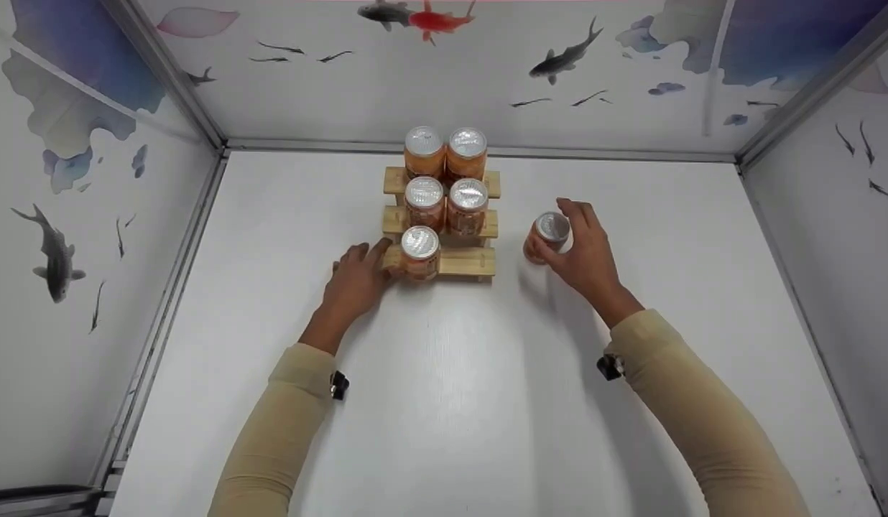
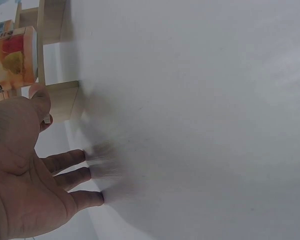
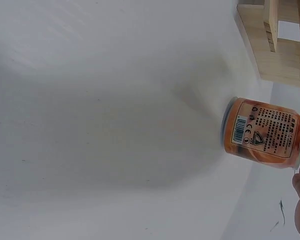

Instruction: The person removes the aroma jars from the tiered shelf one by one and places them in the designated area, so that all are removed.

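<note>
To the right of a stepped wooden rack (image 1: 467,263), my right hand (image 1: 586,251) holds an orange can (image 3: 264,132) with a silver lid near its top, between thumb and fingers. Whether the can's base touches the table cannot be told. My left hand (image 1: 354,281) grips the left end of the rack's lowest step with thumb and index finger, while its other fingers (image 2: 72,177) reach down to the table. Close by, one orange can (image 1: 420,253) stands on that step's left side. Two similar cans (image 1: 468,207) occupy the middle step, and two more (image 1: 424,152) the top one.
A white table (image 1: 444,402) lies under everything. White panels with painted fish (image 1: 565,59) enclose it at the back and both sides, joined by metal frame edges (image 1: 329,146). The rack stands near the back panel.
</note>
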Tool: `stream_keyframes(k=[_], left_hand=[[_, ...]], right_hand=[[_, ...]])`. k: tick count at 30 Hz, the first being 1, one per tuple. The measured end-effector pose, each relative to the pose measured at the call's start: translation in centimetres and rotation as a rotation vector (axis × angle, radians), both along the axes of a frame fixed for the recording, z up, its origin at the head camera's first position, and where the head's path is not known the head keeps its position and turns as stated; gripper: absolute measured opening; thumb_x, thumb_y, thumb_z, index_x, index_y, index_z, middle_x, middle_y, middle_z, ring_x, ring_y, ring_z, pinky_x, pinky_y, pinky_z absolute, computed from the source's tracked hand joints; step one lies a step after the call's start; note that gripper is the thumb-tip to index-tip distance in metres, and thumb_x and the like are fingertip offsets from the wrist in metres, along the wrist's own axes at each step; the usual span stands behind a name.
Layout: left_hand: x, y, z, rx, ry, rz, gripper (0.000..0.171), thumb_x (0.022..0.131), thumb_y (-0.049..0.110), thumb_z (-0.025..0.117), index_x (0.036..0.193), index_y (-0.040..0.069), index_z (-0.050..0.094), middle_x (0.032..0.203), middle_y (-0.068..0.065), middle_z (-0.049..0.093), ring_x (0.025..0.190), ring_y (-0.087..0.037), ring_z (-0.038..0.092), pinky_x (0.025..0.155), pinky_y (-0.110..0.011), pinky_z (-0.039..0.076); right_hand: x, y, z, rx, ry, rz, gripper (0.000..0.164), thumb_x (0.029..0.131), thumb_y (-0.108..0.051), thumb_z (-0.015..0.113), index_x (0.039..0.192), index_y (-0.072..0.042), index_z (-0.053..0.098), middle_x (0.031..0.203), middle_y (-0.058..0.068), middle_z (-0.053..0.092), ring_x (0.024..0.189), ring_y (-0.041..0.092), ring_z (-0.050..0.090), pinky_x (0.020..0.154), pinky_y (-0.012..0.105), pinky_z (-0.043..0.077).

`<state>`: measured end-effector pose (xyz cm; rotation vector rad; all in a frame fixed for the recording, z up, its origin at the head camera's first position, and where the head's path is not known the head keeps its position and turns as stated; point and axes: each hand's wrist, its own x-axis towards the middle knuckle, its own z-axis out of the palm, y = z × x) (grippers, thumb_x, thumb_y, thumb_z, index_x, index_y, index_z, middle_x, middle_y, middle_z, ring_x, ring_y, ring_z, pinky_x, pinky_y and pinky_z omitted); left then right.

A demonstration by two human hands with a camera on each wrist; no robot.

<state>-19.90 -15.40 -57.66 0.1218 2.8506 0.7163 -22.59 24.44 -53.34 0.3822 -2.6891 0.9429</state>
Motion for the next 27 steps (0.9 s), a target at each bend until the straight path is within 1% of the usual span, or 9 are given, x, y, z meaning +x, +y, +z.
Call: stream_keyframes(k=[3,8,12,17,22,24,25,27], left_hand=[[0.0,0.0,0.0,0.003,0.002,0.006,0.065,0.114,0.047,0.061,0.172,0.026,0.039,0.17,-0.028,0.041,0.158,-0.051,0.043,0.127,-0.072,0.034],[-0.1,0.1,-0.1,0.003,0.003,0.017,0.064,0.114,0.045,0.061,0.171,0.026,0.039,0.17,-0.027,0.041,0.158,-0.051,0.043,0.128,-0.072,0.033],[-0.1,0.1,-0.2,0.0,0.01,0.015,0.065,0.114,0.045,0.062,0.171,0.025,0.04,0.17,-0.028,0.042,0.157,-0.051,0.044,0.127,-0.072,0.034],[-0.1,0.0,-0.2,0.006,0.029,0.003,0.066,0.113,0.046,0.063,0.171,0.024,0.04,0.169,-0.029,0.043,0.157,-0.051,0.045,0.127,-0.071,0.036],[0.0,0.0,-0.1,0.007,0.029,-0.001,0.065,0.114,0.043,0.063,0.171,0.024,0.04,0.169,-0.029,0.044,0.157,-0.051,0.045,0.127,-0.07,0.036],[0.0,0.0,-0.1,0.007,0.023,0.005,0.064,0.114,0.043,0.063,0.171,0.024,0.041,0.169,-0.029,0.044,0.157,-0.05,0.045,0.127,-0.071,0.035],[0.0,0.0,-0.1,0.007,0.022,0.008,0.064,0.114,0.043,0.063,0.171,0.024,0.041,0.169,-0.028,0.044,0.157,-0.05,0.045,0.127,-0.072,0.035],[0.0,0.0,-0.2,0.009,0.023,0.011,0.064,0.113,0.046,0.063,0.17,0.024,0.042,0.168,-0.028,0.044,0.157,-0.051,0.045,0.127,-0.073,0.035]], right_hand=[[0.1,-0.4,0.2,0.008,0.003,0.017,0.074,0.101,-0.029,0.084,0.16,-0.003,0.049,0.15,0.024,0.056,0.14,0.043,0.062,0.118,0.063,0.051],[0.3,-1.1,0.5,0.016,-0.016,0.036,0.076,0.1,-0.03,0.085,0.161,-0.005,0.049,0.153,0.022,0.056,0.14,0.042,0.061,0.119,0.062,0.051],[0.5,-1.8,0.6,0.025,-0.013,0.059,0.074,0.099,-0.031,0.085,0.16,-0.005,0.051,0.149,0.022,0.058,0.136,0.041,0.064,0.116,0.06,0.054],[0.7,-2.5,0.4,0.049,0.023,0.095,0.071,0.1,-0.03,0.085,0.157,-0.004,0.055,0.144,0.021,0.06,0.131,0.041,0.065,0.112,0.058,0.057],[1.0,-3.3,0.2,0.064,0.037,0.135,0.069,0.1,-0.033,0.085,0.155,-0.002,0.056,0.143,0.021,0.062,0.122,0.038,0.067,0.108,0.056,0.058],[1.1,-3.7,0.2,0.069,0.03,0.147,0.068,0.101,-0.035,0.084,0.155,-0.002,0.057,0.143,0.021,0.063,0.111,0.034,0.069,0.104,0.054,0.06],[1.2,-3.9,0.2,0.071,0.027,0.151,0.068,0.101,-0.035,0.084,0.154,-0.002,0.057,0.144,0.02,0.063,0.109,0.033,0.069,0.103,0.054,0.06],[1.4,-4.3,0.1,0.065,0.021,0.161,0.068,0.101,-0.037,0.084,0.154,-0.002,0.058,0.144,0.02,0.064,0.11,0.034,0.069,0.104,0.054,0.059]])
